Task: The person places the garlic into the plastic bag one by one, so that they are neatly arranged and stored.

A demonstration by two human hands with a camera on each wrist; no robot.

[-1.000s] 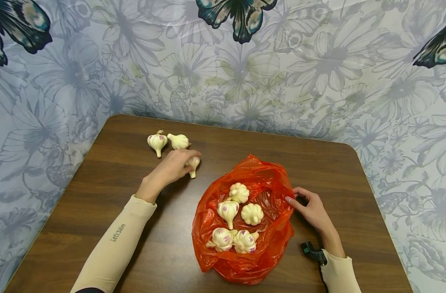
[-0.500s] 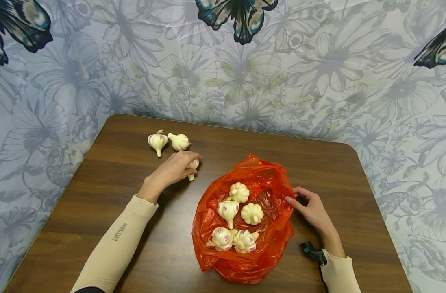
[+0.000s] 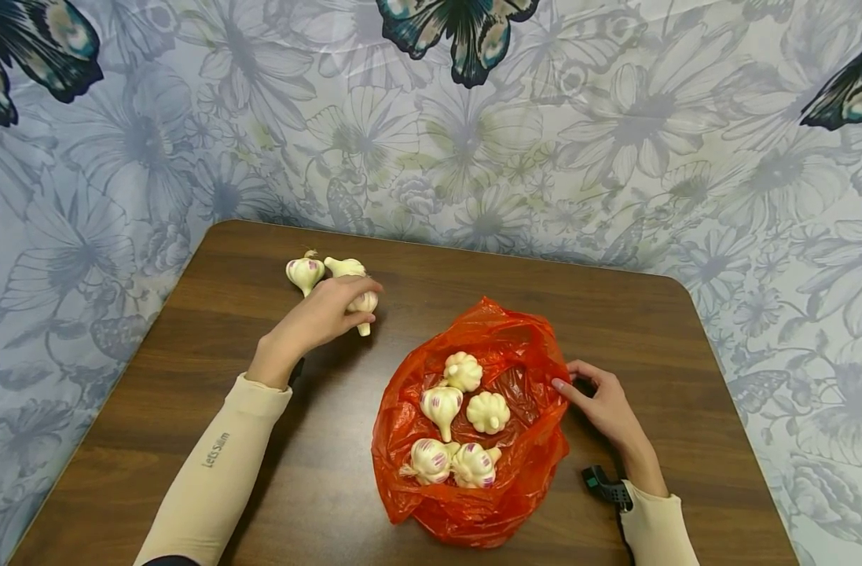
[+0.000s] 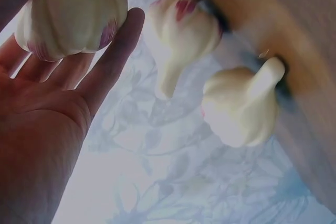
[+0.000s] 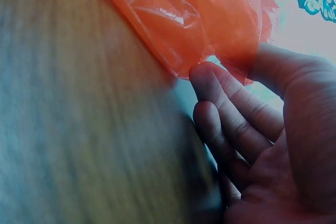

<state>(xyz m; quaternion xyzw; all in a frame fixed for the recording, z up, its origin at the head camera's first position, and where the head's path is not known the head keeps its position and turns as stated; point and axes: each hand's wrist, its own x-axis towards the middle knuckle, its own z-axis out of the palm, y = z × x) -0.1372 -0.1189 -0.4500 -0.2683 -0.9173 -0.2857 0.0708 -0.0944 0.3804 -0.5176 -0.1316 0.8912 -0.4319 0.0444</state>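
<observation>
My left hand (image 3: 324, 310) grips a garlic bulb (image 3: 364, 303), white with purple streaks, with its stem pointing toward me. In the left wrist view the thumb and fingers curl round this bulb (image 4: 73, 14). Just beyond the hand, two more garlic bulbs sit on the table: one on the left (image 3: 305, 273) and one partly covered by the hand (image 3: 346, 267). My right hand (image 3: 607, 405) pinches the right edge of an open red plastic bag (image 3: 537, 464); in the right wrist view the thumb lies behind the thin film (image 5: 210, 19). Several garlic bulbs (image 3: 441, 405) lie inside the bag.
Everything rests on a brown wooden table (image 3: 614, 314) with rounded far corners. Behind it hangs a pale floral backdrop (image 3: 473, 173) with teal butterflies. A black wrist-worn device (image 3: 603, 486) is strapped at the right cuff.
The left hand has taken hold of the garlic bulb and carried it slightly left and toward the far edge. The right hand and the bag have stayed in place.
</observation>
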